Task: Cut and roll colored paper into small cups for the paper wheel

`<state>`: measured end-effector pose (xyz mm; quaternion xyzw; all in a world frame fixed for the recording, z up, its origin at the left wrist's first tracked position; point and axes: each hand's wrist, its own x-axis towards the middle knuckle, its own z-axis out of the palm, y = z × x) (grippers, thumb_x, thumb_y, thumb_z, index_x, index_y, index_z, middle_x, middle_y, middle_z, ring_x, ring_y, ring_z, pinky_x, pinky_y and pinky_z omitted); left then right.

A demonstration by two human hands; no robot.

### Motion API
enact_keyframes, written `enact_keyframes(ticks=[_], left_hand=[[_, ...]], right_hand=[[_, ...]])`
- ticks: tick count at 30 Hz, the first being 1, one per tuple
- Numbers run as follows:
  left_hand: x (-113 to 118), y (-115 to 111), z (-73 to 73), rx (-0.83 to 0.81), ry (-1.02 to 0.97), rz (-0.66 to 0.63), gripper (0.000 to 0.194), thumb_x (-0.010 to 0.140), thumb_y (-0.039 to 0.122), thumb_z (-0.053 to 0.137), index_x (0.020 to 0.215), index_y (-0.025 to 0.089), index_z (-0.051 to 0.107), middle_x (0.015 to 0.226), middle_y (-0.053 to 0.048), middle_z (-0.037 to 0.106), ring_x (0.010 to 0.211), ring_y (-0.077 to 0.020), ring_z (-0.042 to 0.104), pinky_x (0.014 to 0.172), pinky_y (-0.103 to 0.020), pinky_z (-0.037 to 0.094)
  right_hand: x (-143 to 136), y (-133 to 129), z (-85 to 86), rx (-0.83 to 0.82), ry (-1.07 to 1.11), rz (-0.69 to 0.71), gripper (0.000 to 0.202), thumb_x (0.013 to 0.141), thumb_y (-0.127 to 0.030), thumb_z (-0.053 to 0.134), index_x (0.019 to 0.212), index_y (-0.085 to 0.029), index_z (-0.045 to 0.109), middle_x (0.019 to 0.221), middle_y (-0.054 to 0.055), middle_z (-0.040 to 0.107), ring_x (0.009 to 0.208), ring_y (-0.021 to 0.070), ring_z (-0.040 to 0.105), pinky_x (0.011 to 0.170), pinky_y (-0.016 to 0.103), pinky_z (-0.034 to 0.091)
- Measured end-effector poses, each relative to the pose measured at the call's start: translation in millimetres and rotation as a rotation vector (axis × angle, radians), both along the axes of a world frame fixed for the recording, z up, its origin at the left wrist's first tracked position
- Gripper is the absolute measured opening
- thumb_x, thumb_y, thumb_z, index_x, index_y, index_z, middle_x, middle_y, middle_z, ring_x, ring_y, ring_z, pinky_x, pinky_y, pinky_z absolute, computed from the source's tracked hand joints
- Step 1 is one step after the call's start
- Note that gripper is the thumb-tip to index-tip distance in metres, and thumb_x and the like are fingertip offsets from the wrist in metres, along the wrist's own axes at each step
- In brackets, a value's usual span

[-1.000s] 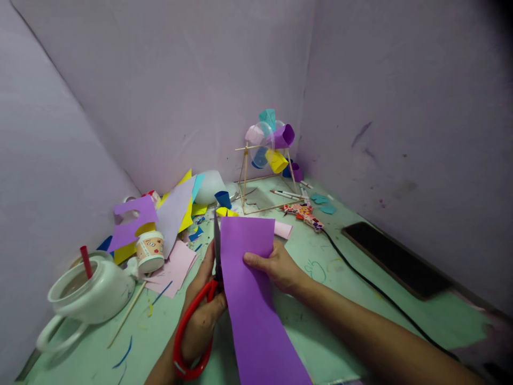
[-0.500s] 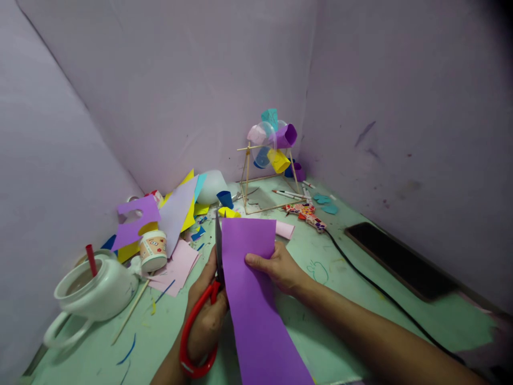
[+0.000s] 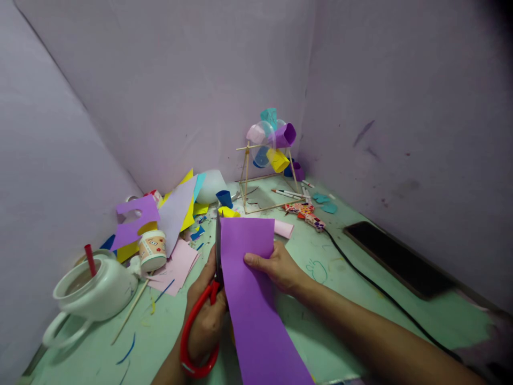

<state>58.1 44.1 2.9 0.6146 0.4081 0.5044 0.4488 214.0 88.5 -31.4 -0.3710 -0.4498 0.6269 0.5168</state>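
Note:
My left hand (image 3: 204, 315) is closed on a pair of scissors (image 3: 195, 342) with red handles. Their dark blades point up along the left edge of a purple sheet of paper (image 3: 252, 299). The blades look nearly together; whether paper lies between them is hard to make out. My right hand (image 3: 278, 267) pinches the sheet at its right edge, thumb on the front and fingers hidden behind. From the hands the paper hangs down past the bottom of the view. Just behind its top right corner lies a rolled pink paper (image 3: 284, 229).
A wheel model of sticks and paper cups (image 3: 268, 155) stands at the back. To the left are a white teapot (image 3: 100, 291), a paper cup (image 3: 153, 250) and a purple cut-out sheet (image 3: 140, 214). A patterned glue gun (image 3: 305, 213), its black cord and a phone (image 3: 395, 259) lie right.
Both hands, the scissors and the paper hold nearly the same pose. The whole view has shifted very slightly.

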Motion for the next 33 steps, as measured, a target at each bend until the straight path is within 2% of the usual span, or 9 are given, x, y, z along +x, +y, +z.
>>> enact_keyframes(ticks=[9,12,15,16,18,21,27,30,33], left_hand=[[0,-2,6.8,0.003,0.042,0.038,0.063,0.081,0.029,0.055,0.139,0.020,0.032,0.104,-0.004,0.067,0.106,-0.0223,0.056,0.095,-0.030,0.040],[-3,-1,13.3,-0.072,0.023,0.012,0.064,0.080,0.033,0.055,0.138,0.020,0.032,0.073,0.000,0.067,0.066,-0.0181,0.063,0.065,-0.028,0.051],[-20,8,18.5,-0.163,0.190,0.117,0.065,0.078,0.042,0.052,0.136,0.020,0.033,0.054,0.005,0.055,0.039,-0.0144,0.050,0.039,-0.025,0.040],[-29,14,18.9,-0.162,0.333,0.200,0.065,0.077,0.044,0.051,0.135,0.018,0.036,0.054,0.004,0.055,0.040,-0.0154,0.050,0.040,-0.026,0.039],[-46,26,17.2,-0.105,0.876,0.441,0.058,0.074,0.043,0.052,0.123,0.014,0.051,0.060,-0.003,0.060,0.053,-0.0215,0.058,0.051,-0.031,0.045],[-67,43,9.3,-0.102,1.043,0.561,0.057,0.074,0.042,0.050,0.124,0.014,0.052,0.087,-0.017,0.066,0.080,-0.0359,0.061,0.066,-0.044,0.044],[-75,54,-5.9,-0.078,0.984,0.568,0.048,0.074,0.031,0.051,0.119,0.016,0.056,0.092,-0.019,0.066,0.090,-0.0385,0.059,0.073,-0.046,0.043],[-68,50,1.0,-0.016,0.852,0.563,0.044,0.078,0.031,0.046,0.116,0.014,0.058,0.097,-0.019,0.067,0.095,-0.0351,0.059,0.081,-0.046,0.042],[-48,37,16.8,0.085,0.686,0.410,0.044,0.084,0.038,0.040,0.119,0.018,0.055,0.108,-0.009,0.066,0.098,-0.0226,0.060,0.082,-0.031,0.045]], right_hand=[[-1,-1,0.2,-0.006,-0.001,0.011,0.036,0.059,-0.039,0.078,0.078,-0.011,0.068,0.069,0.005,0.068,0.059,0.0171,0.061,0.058,0.030,0.050],[3,4,1.4,-0.032,0.052,-0.051,0.040,0.056,-0.037,0.080,0.083,-0.011,0.068,0.073,0.007,0.070,0.062,0.0189,0.063,0.061,0.032,0.051],[13,13,6.4,-0.072,0.111,-0.143,0.044,0.053,-0.036,0.081,0.087,-0.011,0.067,0.075,0.007,0.071,0.062,0.0199,0.064,0.062,0.033,0.052],[16,16,9.1,-0.082,0.125,-0.160,0.045,0.053,-0.036,0.081,0.088,-0.011,0.066,0.075,0.007,0.071,0.062,0.0200,0.064,0.062,0.034,0.052],[24,21,16.0,-0.098,0.159,-0.181,0.046,0.053,-0.036,0.081,0.088,-0.012,0.065,0.075,0.007,0.071,0.063,0.0203,0.065,0.064,0.035,0.053],[33,24,29.2,-0.098,0.213,-0.194,0.042,0.056,-0.035,0.079,0.090,-0.015,0.064,0.079,0.005,0.072,0.067,0.0196,0.066,0.068,0.034,0.053],[53,23,54.8,-0.054,0.273,-0.237,0.036,0.057,-0.029,0.078,0.089,-0.021,0.063,0.076,0.001,0.071,0.066,0.0194,0.066,0.067,0.033,0.054],[57,22,58.5,-0.072,0.252,-0.200,0.036,0.055,-0.028,0.079,0.086,-0.020,0.064,0.072,0.001,0.071,0.060,0.0182,0.065,0.064,0.032,0.054],[51,21,55.2,-0.113,0.194,-0.070,0.033,0.057,-0.028,0.078,0.086,-0.019,0.064,0.070,0.003,0.071,0.057,0.0197,0.065,0.060,0.033,0.053]])
